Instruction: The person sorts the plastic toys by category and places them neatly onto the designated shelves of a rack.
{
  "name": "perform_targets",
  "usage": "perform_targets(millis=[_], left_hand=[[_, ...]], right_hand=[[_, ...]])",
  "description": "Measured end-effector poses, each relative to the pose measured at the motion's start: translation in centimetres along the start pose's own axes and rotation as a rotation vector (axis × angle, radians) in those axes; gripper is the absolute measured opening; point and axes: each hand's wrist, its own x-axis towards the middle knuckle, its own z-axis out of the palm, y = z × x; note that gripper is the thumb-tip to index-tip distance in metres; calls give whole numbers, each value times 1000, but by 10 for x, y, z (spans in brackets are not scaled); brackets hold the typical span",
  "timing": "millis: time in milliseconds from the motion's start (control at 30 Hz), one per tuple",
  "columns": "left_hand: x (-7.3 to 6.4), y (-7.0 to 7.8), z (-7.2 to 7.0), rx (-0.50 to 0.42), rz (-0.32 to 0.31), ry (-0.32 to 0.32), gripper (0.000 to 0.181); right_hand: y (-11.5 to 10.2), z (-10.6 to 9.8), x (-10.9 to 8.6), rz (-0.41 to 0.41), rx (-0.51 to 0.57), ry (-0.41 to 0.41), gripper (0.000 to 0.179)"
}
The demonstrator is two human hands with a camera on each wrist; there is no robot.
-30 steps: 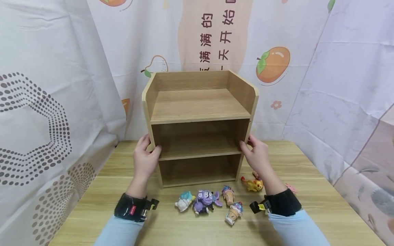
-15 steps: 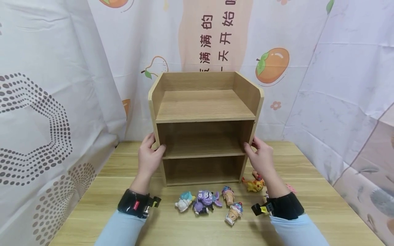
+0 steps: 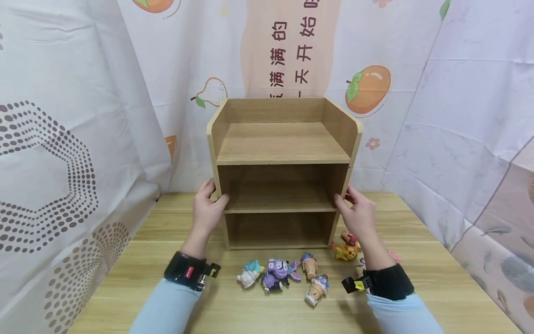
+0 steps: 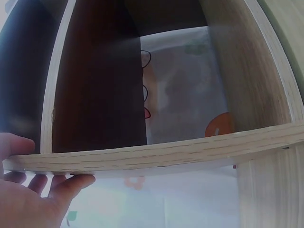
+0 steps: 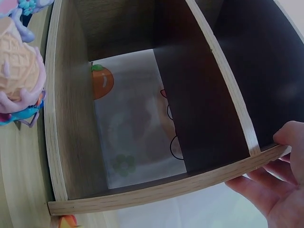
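Note:
A light wooden shelf unit (image 3: 283, 141), with a railed top and two compartments below, stands upright on the table. My left hand (image 3: 207, 208) grips its left side panel, thumb on the front edge by the middle board and fingers behind. Mirroring it, my right hand (image 3: 358, 213) grips the right panel at about the same height. In the left wrist view the left hand (image 4: 28, 199) wraps the panel edge beside the board's end. The right wrist view has the right hand (image 5: 280, 185) pinching the other panel's edge.
In front of the shelf lie a white-and-blue figurine (image 3: 249, 273), purple figurines (image 3: 277, 271) and two ice-cream-cone figurines (image 3: 317, 289). A yellow figurine (image 3: 345, 252), a red one (image 3: 349, 238) and a pink piece (image 3: 394, 256) lie near the right arm. A printed curtain (image 3: 167, 93) hangs behind.
Both hands have shifted the shelf to the right, and its front now faces me more squarely. The grips stay the same, and the figurines in front have not moved.

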Motion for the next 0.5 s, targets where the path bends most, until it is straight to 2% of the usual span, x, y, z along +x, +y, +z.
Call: perform_targets(millis=[233,500], left_hand=[[4,-3,5,-32,-42,-29,46],[8,-6,11,-23,-49,-39,47]], right_hand=[[4,-5,0,15,-13,-9,27],[5,-7,2,62,-3,-19,29]])
